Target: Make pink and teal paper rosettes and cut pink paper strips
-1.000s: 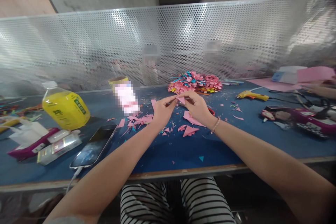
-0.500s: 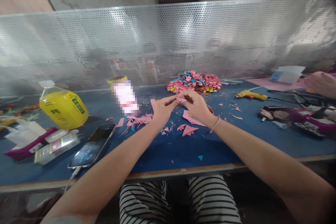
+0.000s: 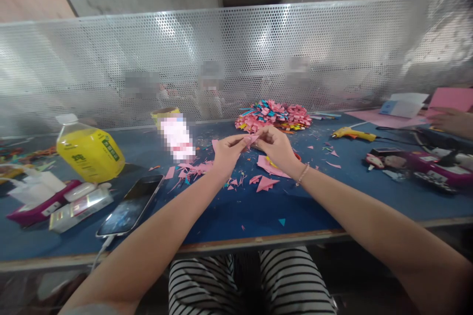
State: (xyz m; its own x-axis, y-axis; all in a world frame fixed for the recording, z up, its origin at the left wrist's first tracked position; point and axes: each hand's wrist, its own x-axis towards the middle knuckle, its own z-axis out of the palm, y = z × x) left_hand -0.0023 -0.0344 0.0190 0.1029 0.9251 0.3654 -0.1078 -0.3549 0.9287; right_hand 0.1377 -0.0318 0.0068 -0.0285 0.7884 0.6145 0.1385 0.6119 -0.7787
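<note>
My left hand and my right hand meet above the blue table, both pinching one small pink paper piece between the fingertips. Below the hands lie pink paper sheets and scattered pink scraps. Behind the hands sits a heap of folded pink and multicoloured paper pieces. A thin bracelet circles my right wrist.
A yellow drink bottle, a phone on a cable, tissue packs stand left. A yellow glue gun and pink-black tools lie right. Another person's hand holds pink paper far right. A perforated metal screen backs the table.
My hands stay together on the pink piece, fingers shifting slightly as they work it. The other person's hand at the far right has moved and now holds up pink paper.
</note>
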